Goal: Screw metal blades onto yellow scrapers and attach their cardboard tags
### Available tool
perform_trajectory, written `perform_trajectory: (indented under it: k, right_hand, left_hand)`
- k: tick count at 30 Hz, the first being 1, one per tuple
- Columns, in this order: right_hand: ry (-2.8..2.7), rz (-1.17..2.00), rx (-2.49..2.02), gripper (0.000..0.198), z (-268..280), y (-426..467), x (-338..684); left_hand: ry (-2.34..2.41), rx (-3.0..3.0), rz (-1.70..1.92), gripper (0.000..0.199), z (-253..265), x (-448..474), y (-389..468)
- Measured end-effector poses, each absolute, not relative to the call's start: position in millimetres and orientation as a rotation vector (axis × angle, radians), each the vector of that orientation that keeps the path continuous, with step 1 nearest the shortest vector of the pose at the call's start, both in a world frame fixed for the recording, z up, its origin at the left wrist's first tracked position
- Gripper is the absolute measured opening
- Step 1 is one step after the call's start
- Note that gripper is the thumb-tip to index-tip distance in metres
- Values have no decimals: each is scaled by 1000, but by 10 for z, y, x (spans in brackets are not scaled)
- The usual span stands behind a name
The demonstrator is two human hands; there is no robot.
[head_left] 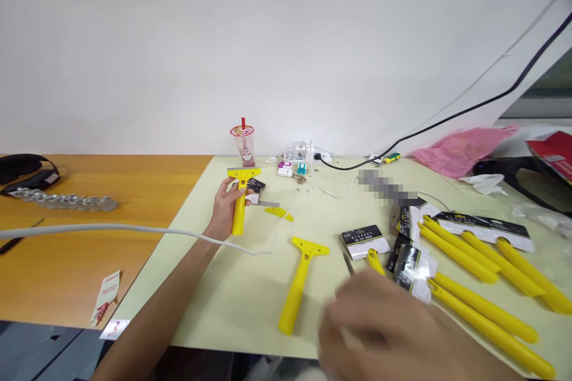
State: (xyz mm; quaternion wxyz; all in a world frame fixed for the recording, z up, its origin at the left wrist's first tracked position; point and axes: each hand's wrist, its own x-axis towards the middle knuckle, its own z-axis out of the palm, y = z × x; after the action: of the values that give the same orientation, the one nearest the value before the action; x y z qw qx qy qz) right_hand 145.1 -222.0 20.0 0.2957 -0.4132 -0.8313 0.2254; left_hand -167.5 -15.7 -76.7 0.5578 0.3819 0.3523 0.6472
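My left hand (227, 202) is closed around the handle of a yellow scraper (240, 209), held upright with a metal blade across its head. A black and white packet (255, 188) and a loose metal blade (269, 204) are just beside those fingers, with a small yellow blade cover (279, 213) near them. Blurred by motion, my right hand (370, 321) is curled shut at the lower right. A thin dark shaft (348, 263) sticks up from it; the rest is hidden. Another yellow scraper (298, 289), with no blade visible, lies between the hands.
Several yellow handles (487, 309) and black-white header cards (364, 241) lie at right. A cup with straw (245, 146), power strip (308, 155) and pink bag (465, 152) stand along the wall. A white cable (134, 228) crosses above my left forearm.
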Motion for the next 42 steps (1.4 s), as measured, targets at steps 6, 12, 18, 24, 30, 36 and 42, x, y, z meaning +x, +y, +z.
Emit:
perform_trajectory:
  k: [6,12,18,24,30,36,42]
  right_hand:
    - [-2417,568,-1041,21,154,-580,755]
    - [-2597,388,-1379,44,-308,660,-34]
    - [-2721,482,-1360,51,-535,1040,-317]
    - [-2753,483,-1348,50,-554,1058,-339]
    - [-2765,515,-1355,48,-565,1023,-367]
    - [-2732,515,-1373,57,-564,1062,-389]
    - [-2660,504,-1267,25,-260,961,-201]
  left_hand:
    - [826,813,1640,50,-705,-1857,-94]
    - [846,764,1649,50,-746,-1982,-36]
    - [861,719,1654,51,-837,-2149,55]
    - [823,570,1646,49,-965,-2407,157]
    - [707,546,1544,45,-979,-2496,195]
    - [692,555,1565,45,-937,-2497,169]
    - [650,585,1608,42,-869,-2512,121]
